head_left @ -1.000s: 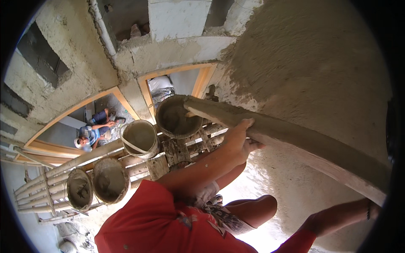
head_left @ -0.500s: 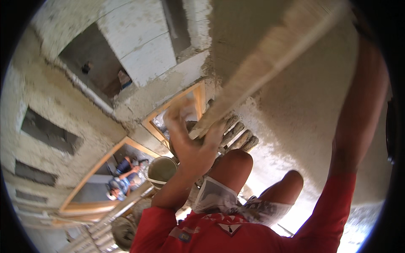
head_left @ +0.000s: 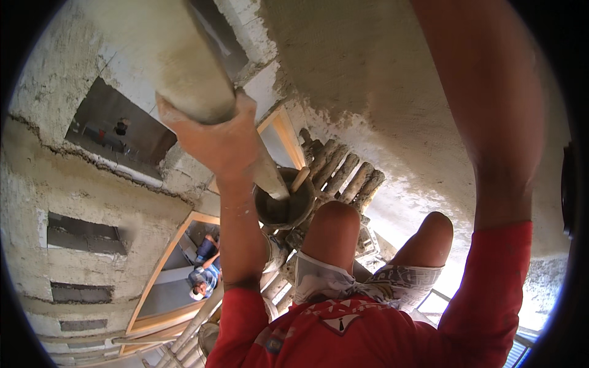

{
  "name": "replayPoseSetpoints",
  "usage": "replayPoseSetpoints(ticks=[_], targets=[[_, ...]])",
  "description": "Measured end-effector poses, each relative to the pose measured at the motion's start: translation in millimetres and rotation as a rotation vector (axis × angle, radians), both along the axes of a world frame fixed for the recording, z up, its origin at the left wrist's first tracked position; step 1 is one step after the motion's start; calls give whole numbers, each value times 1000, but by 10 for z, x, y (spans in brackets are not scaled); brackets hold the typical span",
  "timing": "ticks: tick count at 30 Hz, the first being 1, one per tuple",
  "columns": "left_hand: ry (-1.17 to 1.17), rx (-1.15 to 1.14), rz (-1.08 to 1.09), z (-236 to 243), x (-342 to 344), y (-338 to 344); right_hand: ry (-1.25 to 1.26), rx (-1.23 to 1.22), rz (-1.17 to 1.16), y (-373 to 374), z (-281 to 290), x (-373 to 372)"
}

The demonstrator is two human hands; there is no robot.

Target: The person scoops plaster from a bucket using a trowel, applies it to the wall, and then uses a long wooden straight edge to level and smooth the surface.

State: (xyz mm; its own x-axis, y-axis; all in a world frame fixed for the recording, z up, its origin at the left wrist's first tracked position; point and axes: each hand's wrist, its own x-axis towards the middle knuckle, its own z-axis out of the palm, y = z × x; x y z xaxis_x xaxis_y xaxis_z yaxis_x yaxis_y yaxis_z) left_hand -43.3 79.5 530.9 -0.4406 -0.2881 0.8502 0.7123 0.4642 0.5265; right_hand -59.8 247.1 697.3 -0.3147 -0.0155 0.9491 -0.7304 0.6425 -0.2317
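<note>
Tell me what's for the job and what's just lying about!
Seemingly for the job:
long board, gripped by the left hand
dark round bucket
wooden handle at its rim

Probably just around:
wooden frame
rectangular wall opening

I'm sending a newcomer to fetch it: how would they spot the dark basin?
Find the rough poles beyond the bare knees. Just left of them sits a round, dark basin. Unlike the container lower left, it shows a pale wooden handle at its rim.
</note>
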Motion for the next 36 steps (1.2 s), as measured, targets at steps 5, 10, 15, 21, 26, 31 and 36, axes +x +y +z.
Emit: replayPoseSetpoints(ticks=[5, 10, 15, 21, 26, 31, 36], targets=[[53, -49, 31, -71, -111, -720, -329, 268, -104, 10, -2029, -592], [31, 135, -121, -136, -163, -933, -1219, 725, -31, -245, -4829, -521], [34, 149, -220, -137, -138, -1164, -1170, 1188, -173, -814, -5676, -525], [49, 123, -288, -136, -91, -1228, -1291, 1367, -3, -1064, -5545, -555], [55, 83, -290, -119, -93, -1265, -1099, 1252, 135, -866, -5196, -392], [103, 123, -303, -91, -139, -1066, -1101, 917, 23, -262, -5228, 52], [105, 129, -292, -163, -154, -1014, -1130, 778, 45, -6, -4437, 265]])
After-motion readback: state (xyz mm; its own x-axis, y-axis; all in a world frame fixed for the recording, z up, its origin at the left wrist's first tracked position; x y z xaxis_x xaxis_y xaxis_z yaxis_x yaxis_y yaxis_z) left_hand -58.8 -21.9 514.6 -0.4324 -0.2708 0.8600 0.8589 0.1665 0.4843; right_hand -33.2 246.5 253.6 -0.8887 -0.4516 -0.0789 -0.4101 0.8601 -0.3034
